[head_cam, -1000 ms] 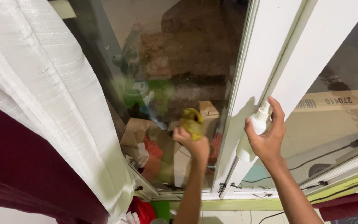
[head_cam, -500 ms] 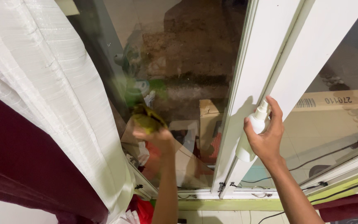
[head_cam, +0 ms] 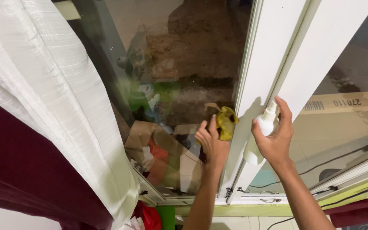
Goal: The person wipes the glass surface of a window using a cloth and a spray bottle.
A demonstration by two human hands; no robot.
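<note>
Leftmost, a white curtain [head_cam: 52, 106] hangs beside the glass pane [head_cam: 179, 64], where the left hand [head_cam: 211, 140] presses a yellow cloth [head_cam: 225, 121] mid-wipe near centre, while the right hand [head_cam: 273, 142] grips a white spray bottle [head_cam: 260, 136] against the white frame [head_cam: 273, 51].

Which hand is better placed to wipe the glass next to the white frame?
Probably the left hand: it presses the yellow cloth against the glass beside the white frame. The right hand holds the spray bottle.

Left hand [head_cam: 211, 142] presses yellow cloth [head_cam: 225, 122] on glass [head_cam: 184, 55]; right hand [head_cam: 274, 138] grips spray bottle [head_cam: 258, 136]
</note>
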